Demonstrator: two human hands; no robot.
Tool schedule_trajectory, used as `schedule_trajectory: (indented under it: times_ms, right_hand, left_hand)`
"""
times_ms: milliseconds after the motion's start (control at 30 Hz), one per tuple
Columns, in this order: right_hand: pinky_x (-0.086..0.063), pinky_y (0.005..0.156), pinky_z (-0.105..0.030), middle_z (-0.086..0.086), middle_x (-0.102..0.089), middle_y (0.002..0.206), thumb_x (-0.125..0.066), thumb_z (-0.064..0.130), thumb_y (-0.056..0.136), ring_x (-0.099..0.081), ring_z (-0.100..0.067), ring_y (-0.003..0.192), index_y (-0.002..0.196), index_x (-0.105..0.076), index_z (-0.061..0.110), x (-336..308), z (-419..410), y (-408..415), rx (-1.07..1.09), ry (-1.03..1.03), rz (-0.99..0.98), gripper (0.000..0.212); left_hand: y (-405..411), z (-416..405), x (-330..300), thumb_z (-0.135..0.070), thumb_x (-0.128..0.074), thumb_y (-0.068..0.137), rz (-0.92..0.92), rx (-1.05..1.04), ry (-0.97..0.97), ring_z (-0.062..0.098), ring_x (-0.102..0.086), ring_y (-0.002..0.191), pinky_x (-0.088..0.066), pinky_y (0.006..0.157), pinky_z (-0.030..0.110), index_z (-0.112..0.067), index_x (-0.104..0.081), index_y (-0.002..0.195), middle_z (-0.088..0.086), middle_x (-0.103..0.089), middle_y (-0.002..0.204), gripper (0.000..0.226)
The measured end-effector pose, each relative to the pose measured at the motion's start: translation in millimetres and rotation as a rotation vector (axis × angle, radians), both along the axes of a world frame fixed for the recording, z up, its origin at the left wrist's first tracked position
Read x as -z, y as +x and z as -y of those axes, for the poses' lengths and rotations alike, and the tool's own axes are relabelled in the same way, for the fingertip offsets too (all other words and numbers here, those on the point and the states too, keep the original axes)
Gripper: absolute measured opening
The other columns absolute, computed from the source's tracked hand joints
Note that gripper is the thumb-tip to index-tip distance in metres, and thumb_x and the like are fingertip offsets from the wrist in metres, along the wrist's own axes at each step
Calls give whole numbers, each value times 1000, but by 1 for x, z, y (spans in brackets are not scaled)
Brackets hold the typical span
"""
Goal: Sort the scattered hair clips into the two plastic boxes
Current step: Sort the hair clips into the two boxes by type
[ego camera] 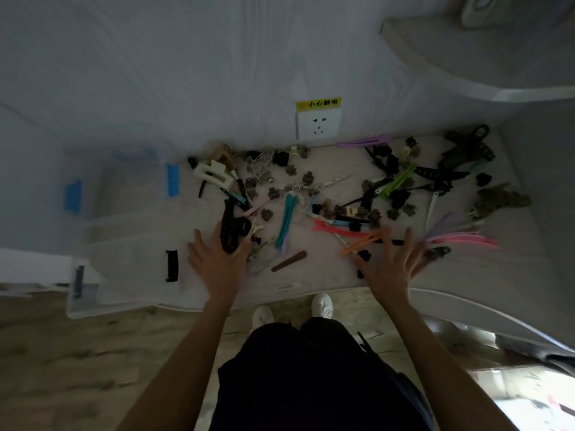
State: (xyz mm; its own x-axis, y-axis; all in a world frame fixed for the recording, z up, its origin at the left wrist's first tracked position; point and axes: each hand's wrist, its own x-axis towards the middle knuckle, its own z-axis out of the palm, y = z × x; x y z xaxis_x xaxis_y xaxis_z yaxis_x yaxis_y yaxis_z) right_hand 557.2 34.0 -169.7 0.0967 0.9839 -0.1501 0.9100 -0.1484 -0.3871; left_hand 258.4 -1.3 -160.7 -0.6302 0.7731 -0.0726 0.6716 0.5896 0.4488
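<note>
Several hair clips of many colours lie scattered over the pale table top [305, 275], from a cream claw clip [214, 177] at the left to pink duckbill clips [460, 239] at the right. Two clear plastic boxes stand at the left: one with blue latches [124, 185] farther back, one with black latches [124, 275] nearer. My left hand [217, 259] hovers with spread fingers beside a long black clip [230, 231]. My right hand [392, 265] is spread flat next to an orange clip [361, 242]. Neither hand holds anything.
A wall socket [317, 124] with a yellow label sits on the wall behind the table. My legs and white shoes [322, 304] stand at the table's front edge. Wooden floor shows below left.
</note>
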Motion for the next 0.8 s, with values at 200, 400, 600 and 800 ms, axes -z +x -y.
schedule_trajectory:
  times_ms: [200, 400, 600, 800]
  right_hand:
    - [-1, 107, -63, -31, -19, 148, -34, 77, 75, -7, -50, 138, 144, -23, 27, 6, -22, -36, -33, 1, -80, 86]
    - [-5, 113, -53, -31, -9, 150, -35, 70, 80, 0, -42, 141, 145, -27, 19, -1, -54, -89, -179, 21, -203, 82]
    - [-16, 113, -43, -17, 10, 154, -63, 40, 84, 8, -31, 143, 143, -29, 20, -17, -81, -80, -367, -30, -421, 71]
    - [-26, 108, -37, -15, -27, 148, -59, 16, 86, -23, -32, 136, 125, -52, 15, -35, -95, -52, -452, 55, -341, 40]
  left_hand:
    - [34, -17, -1, -38, -64, 83, 244, 30, 98, 30, -8, 143, -17, 116, 47, -7, -17, 145, 16, -19, 152, 84]
    - [75, -46, -3, -52, -48, 81, 303, 79, 110, 29, -11, 142, -17, 114, 39, -4, -16, 145, 15, -21, 152, 86]
    - [70, -60, -10, -45, -64, 80, 253, -26, 158, 31, -29, 134, -29, 111, 44, -5, -33, 138, 17, -32, 145, 77]
    - [47, -74, -20, -56, -65, 73, -21, 118, 25, 34, -33, 126, -33, 102, 41, -21, -41, 133, 15, -36, 140, 73]
